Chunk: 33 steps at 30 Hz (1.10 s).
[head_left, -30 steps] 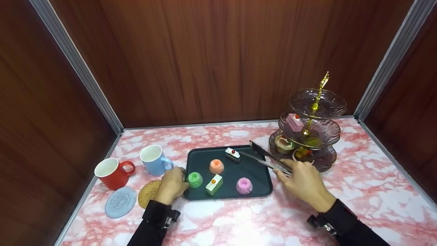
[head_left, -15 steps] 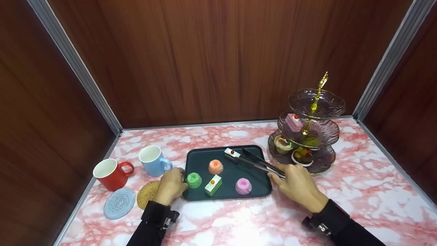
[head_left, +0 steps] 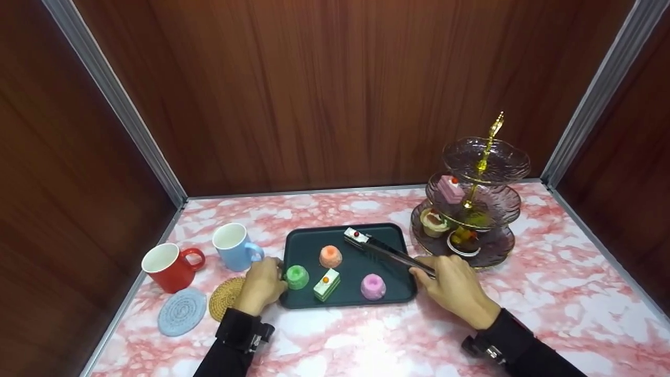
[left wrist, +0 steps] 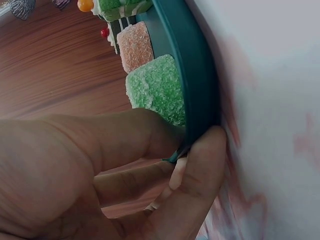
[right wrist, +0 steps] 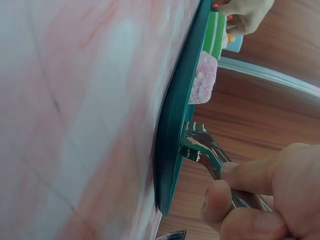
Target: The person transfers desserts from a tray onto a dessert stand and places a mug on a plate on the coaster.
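At its left edge, the dark green tray (head_left: 306, 241) is pinched by my left hand (head_left: 261, 285); the left wrist view has thumb and fingers on either side of the rim (left wrist: 200, 85), beside a green sugared cake (left wrist: 156, 90). My right hand (head_left: 454, 287) grips metal tongs (head_left: 400, 256) over the tray's right side. Their tips meet a dark-and-white layered cake slice (head_left: 353, 234) with a red berry near the back. Around it on the tray lie an orange cake (head_left: 331, 256), a green striped slice (head_left: 326, 285) and a pink cake (head_left: 373, 287).
A three-tiered glass stand (head_left: 502, 246) at right bears a pink slice (head_left: 450, 189) and two tarts. To the left are a red mug (head_left: 170, 269), a light blue mug (head_left: 233, 248), a grey-blue coaster (head_left: 182, 312) and a tan woven coaster (head_left: 224, 298). Wooden panels enclose the table.
The tongs have moved left and down to the dark-and-white slice, and their arms have closed together. My right hand shifted slightly left; my left hand stays at the tray rim.
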{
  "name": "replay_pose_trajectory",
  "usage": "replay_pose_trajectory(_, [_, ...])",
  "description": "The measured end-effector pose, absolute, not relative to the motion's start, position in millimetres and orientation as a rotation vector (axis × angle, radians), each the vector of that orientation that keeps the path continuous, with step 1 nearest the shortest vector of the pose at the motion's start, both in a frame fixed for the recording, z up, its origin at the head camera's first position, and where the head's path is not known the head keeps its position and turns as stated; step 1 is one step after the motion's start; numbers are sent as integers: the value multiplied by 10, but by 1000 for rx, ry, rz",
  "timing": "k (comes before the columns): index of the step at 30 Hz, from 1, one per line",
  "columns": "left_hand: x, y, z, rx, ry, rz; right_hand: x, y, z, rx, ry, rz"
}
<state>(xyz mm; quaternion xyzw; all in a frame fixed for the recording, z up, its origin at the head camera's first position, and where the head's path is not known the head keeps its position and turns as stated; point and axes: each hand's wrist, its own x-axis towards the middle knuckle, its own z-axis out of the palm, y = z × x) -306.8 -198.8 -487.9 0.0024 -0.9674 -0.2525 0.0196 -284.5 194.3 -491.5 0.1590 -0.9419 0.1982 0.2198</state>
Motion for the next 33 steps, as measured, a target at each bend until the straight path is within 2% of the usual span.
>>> replay_pose_trajectory(9, [-3053, -1998, -4866, -51, -2975, -730, -2818, 1953, -4916, 440, -2601, 550])
replay_pose_trajectory(28, [-3074, -1995, -4871, 45, -3014, -811, -2759, 1999, -4862, 481, -2538, 545])
replay_pose_trajectory(33, [-3102, -1987, -4881, -2, -3007, -791, -2750, 2032, -4854, 469, -2545, 549])
